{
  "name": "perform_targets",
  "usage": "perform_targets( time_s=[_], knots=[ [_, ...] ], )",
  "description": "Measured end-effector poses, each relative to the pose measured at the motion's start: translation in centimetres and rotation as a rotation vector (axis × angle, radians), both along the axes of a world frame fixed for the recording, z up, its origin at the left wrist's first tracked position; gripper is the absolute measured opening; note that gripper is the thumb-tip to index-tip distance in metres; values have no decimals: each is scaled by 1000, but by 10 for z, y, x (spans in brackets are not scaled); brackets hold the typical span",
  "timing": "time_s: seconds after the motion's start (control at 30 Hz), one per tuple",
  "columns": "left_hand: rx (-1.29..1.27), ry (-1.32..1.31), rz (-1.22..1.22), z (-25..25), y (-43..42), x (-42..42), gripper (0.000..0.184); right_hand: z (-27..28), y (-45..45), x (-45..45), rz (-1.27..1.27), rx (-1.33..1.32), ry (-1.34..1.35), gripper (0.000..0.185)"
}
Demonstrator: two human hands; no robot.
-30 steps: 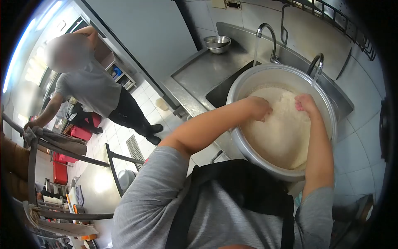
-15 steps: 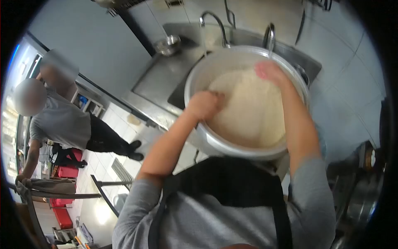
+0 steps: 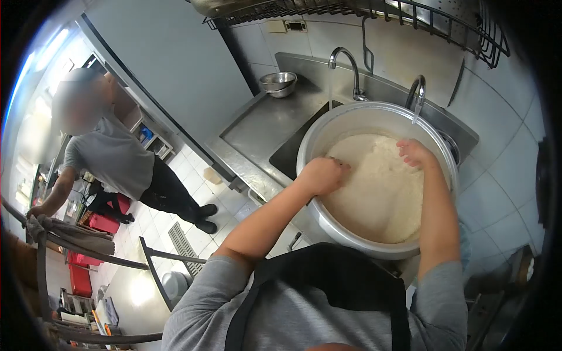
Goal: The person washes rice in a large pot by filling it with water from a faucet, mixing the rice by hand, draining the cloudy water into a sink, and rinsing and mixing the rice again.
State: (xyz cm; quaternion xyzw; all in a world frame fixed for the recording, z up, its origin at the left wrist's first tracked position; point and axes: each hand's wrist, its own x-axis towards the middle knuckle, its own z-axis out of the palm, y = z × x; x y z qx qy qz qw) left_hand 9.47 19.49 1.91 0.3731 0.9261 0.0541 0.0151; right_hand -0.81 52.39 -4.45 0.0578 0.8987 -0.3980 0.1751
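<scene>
A large round metal pot (image 3: 316, 140) stands in front of me at the sink, holding pale rice (image 3: 380, 193) in cloudy water. My left hand (image 3: 325, 175) is inside the pot's left side, low over the rice, its fingers curled; what they may hold is hidden. Above the rice on the far right side is my right hand (image 3: 417, 153), fingers bent and apart, with nothing visible in them. Water runs from the right faucet (image 3: 417, 93) into the pot, just behind that hand.
A second faucet (image 3: 345, 58) runs into the sink (image 3: 287, 153) left of the pot. Metal bowls (image 3: 278, 83) sit on the steel drainboard (image 3: 252, 126). A black wire rack (image 3: 351, 9) hangs above. At left stands another person (image 3: 114, 155), one hand on a rail with a cloth (image 3: 76, 234).
My view has shifted, so the pot appears lower and farther right. The right hand's fingers, blurred before, now show bent above the rice. The left hand remains at the pot's left side.
</scene>
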Motion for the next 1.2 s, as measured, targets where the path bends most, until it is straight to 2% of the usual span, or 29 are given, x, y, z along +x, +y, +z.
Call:
perform_targets(
  time_s=[0.1,0.2,0.4,0.6,0.7,0.8,0.9,1.0,1.1,1.2],
  knots=[
    [19,1,-7,-3,-2,-1,37,6,-5,3,-73,124,-50,35],
    [34,13,-10,-4,-2,-1,36,14,-6,9,-33,133,-23,35],
    [-18,-2,-15,1,-1,-1,38,2,2,-1,-51,22,52,36],
    [24,-38,9,-1,-2,-3,38,0,-1,-5,-38,89,10,37],
    [27,-26,2,2,-2,0,37,-10,3,-19,82,29,18,34],
    [71,19,-35,-3,-4,-2,35,38,-30,15,-111,-814,67,27],
    [31,-25,-42,-5,-2,-2,35,13,-3,-1,-199,-743,151,21],
    [-36,-76,-32,0,-1,-2,37,0,8,-14,-173,-7,-9,16],
    [-39,-78,-55,4,-2,1,36,28,-21,5,-55,-649,42,15],
    [-84,-76,-65,1,1,-2,35,10,-6,-9,-102,-569,59,16]
  ],
)
